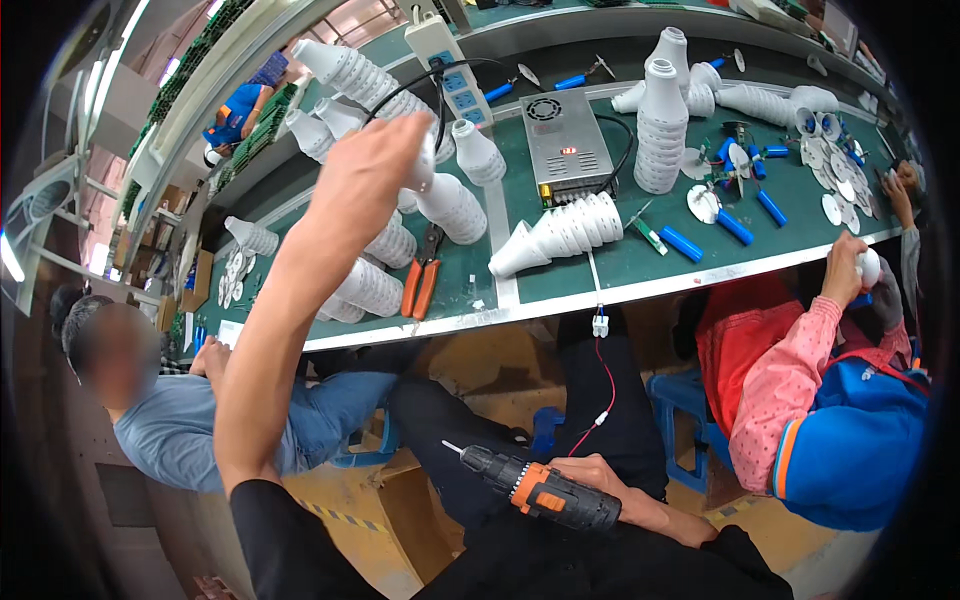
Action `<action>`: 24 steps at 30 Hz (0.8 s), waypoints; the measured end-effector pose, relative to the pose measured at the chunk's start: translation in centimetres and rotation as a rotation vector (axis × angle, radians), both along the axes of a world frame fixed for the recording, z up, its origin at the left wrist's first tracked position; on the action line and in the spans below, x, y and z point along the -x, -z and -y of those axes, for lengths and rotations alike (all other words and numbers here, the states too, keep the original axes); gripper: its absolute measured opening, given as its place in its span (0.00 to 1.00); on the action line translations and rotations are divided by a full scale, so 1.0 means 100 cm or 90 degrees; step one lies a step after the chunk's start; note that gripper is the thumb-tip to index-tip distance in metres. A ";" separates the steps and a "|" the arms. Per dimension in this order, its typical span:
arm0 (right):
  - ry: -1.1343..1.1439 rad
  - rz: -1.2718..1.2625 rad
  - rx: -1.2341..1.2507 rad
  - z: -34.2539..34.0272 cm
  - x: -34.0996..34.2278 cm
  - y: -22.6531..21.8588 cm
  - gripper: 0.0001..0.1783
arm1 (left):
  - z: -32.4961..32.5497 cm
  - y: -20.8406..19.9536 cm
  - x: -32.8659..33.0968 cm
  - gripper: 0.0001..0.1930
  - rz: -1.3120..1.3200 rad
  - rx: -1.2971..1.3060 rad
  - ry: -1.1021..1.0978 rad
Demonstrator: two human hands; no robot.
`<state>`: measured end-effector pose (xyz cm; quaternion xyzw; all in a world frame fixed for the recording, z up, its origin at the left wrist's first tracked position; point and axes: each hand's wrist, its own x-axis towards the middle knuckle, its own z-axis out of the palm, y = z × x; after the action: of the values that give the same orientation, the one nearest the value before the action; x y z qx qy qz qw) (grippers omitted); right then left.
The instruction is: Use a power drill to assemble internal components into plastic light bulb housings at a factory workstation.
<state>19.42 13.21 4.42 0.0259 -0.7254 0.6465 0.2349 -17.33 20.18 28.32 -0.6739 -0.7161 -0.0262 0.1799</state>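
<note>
My left hand (372,165) is stretched out over the far left of the bench, its fingers closed on a white plastic bulb housing (424,168) that they partly hide. Around it stand and lie nested stacks of similar housings, one leaning stack (452,210) close below the hand. Low over my lap, my right hand (592,474) grips a black and orange cordless drill (545,492), its bit pointing up and left. A pair of orange-handled cutters (422,275) lies near the bench edge. To its right rests a sideways stack of housings (565,235).
A metal power supply (568,145) and a power strip (447,75) sit on the green bench (400,335). A red wire with a white connector (600,326) hangs off the front edge. Blue cylinders (682,245) and white discs (840,180) lie right. People sit on both sides.
</note>
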 end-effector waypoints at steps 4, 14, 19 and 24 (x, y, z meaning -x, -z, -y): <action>0.005 -0.002 0.022 -0.007 0.000 -0.004 0.12 | -0.038 0.018 0.013 0.17 -0.361 0.140 0.009; 0.054 -0.003 0.075 -0.022 0.003 -0.004 0.13 | -0.063 0.045 0.012 0.21 -0.627 0.410 -0.094; 0.067 0.010 0.050 -0.023 0.006 -0.007 0.13 | -0.062 0.049 0.021 0.22 -0.660 0.364 -0.081; 0.049 0.036 0.068 -0.019 0.003 0.001 0.11 | -0.065 0.053 0.026 0.22 -0.677 0.427 -0.103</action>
<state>19.14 15.14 4.32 -0.0327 -0.6967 0.6751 0.2404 -19.97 26.71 22.97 -0.5586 -0.5468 0.5514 0.2915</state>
